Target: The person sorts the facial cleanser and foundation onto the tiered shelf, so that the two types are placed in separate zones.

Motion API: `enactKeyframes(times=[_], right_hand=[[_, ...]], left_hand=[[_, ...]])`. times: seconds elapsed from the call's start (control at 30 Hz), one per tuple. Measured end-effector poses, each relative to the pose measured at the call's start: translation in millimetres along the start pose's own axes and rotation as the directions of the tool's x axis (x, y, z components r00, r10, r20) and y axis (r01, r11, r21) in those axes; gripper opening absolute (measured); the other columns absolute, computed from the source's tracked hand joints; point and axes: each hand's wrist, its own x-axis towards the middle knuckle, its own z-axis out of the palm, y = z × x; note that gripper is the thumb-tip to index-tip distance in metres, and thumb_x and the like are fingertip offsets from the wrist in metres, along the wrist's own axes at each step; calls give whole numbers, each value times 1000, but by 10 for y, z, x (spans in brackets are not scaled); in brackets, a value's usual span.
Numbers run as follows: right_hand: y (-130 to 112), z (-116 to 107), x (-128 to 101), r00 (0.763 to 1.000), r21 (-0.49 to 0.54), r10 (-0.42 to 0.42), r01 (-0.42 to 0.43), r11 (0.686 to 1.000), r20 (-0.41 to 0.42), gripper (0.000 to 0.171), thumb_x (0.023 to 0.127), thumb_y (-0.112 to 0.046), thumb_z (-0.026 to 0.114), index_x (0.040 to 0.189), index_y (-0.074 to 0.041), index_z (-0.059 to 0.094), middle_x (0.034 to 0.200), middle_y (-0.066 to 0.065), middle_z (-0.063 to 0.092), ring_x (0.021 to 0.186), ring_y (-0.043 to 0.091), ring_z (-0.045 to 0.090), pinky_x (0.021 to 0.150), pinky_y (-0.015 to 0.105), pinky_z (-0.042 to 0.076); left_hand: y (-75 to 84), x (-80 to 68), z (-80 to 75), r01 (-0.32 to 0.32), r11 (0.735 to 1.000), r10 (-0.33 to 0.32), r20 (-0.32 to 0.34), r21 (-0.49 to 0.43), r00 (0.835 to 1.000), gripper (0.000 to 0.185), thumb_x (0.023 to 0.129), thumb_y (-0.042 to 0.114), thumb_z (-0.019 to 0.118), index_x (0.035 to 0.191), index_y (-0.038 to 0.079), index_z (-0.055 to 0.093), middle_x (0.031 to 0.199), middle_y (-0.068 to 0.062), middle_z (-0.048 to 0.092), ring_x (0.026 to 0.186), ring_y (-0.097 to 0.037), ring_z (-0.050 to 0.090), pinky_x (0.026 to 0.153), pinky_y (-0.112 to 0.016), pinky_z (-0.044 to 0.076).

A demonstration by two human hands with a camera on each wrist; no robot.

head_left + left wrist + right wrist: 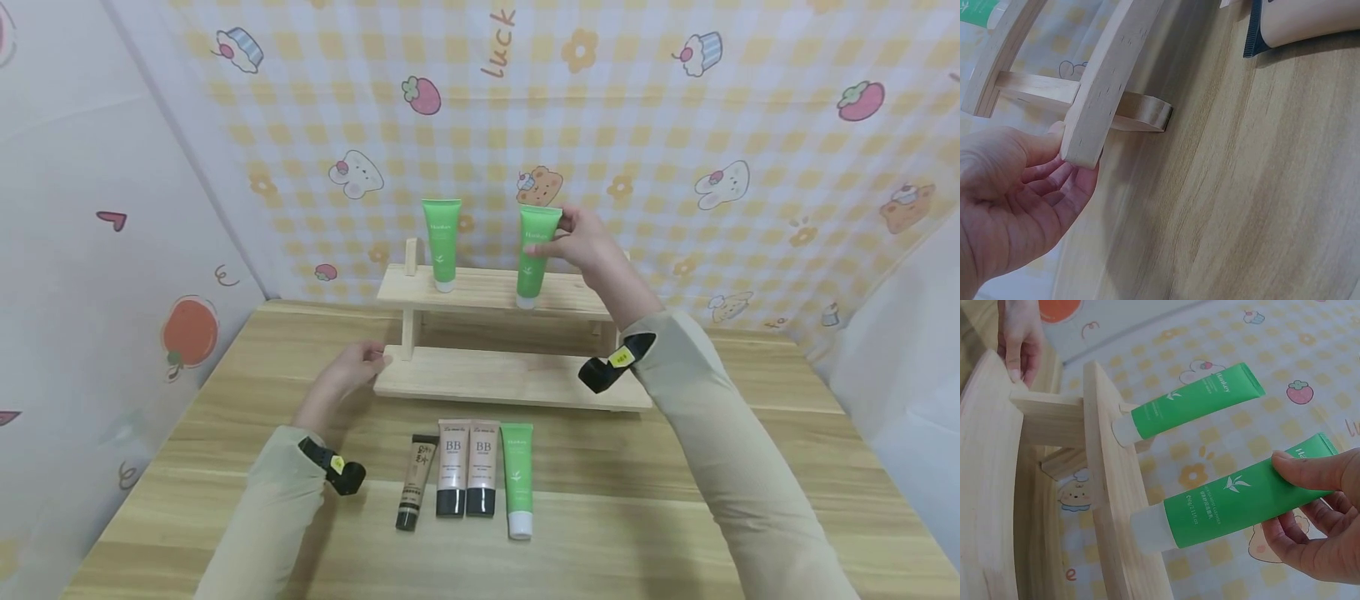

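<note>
My right hand [581, 240] pinches a green squeeze tube [1235, 500] between thumb and fingers, its white cap pointing down close to the upper tier of the wooden shelf [480, 293]. To its left on that tier, a second green tube [442, 242] stands upright on its cap. At the left end of the lower tier, my left hand [351, 367] grips the board's end, thumb on top and fingers beneath, as the left wrist view [1029, 187] shows.
In front of the shelf lie a slim brown tube [417, 482], two beige BB cream tubes [452, 467] with black caps, and another green tube [518, 479]. A patterned cloth [600, 125] hangs behind the wooden table [600, 533].
</note>
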Motion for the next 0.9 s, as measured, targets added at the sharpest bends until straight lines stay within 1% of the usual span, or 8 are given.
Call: enactKeyframes(times=[0.13, 0.33, 0.5, 0.7, 0.9], right_hand=[[-19, 4, 15, 1000, -7, -1, 1, 1000, -4, 54, 78, 1, 67, 127, -3, 45, 132, 14, 52, 121, 24, 48, 108, 40, 32], [-21, 20, 58, 999, -16, 28, -28, 999, -27, 54, 78, 0, 69, 126, -5, 47, 129, 12, 54, 118, 22, 51, 108, 39, 32], [-3, 26, 116, 998, -21, 44, -45, 999, -39, 55, 78, -2, 69, 127, -6, 47, 130, 10, 54, 119, 20, 49, 109, 41, 30], [26, 29, 163, 997, -6, 61, -61, 998, -43, 56, 78, -2, 69, 129, -7, 46, 133, 8, 52, 123, 20, 48, 111, 41, 28], [56, 29, 214, 996, 12, 73, -72, 997, -43, 57, 78, 0, 68, 130, -8, 46, 134, 8, 52, 124, 20, 47, 111, 39, 28]], left_hand=[[17, -2, 2, 6, 1000, -6, -3, -2, 1000, 50, 97, 23, 42, 136, -6, 31, 130, -26, 43, 114, -34, 50, 93, -39, 46], [25, -1, 0, 6, 1000, -6, 1, -7, 1000, 50, 97, 22, 42, 137, -6, 30, 131, -26, 42, 115, -34, 48, 94, -39, 46], [19, 5, 3, 10, 1000, -10, -3, -3, 1000, 50, 97, 23, 43, 136, -6, 32, 131, -26, 43, 114, -33, 50, 92, -38, 47], [7, 7, 11, 20, 1000, -20, -4, -2, 1000, 49, 97, 23, 43, 136, -4, 33, 129, -24, 45, 111, -31, 51, 90, -36, 47], [24, 10, 20, 7, 1000, -7, -3, 0, 1000, 49, 97, 22, 43, 136, -6, 32, 128, -25, 46, 109, -31, 52, 89, -35, 48]])
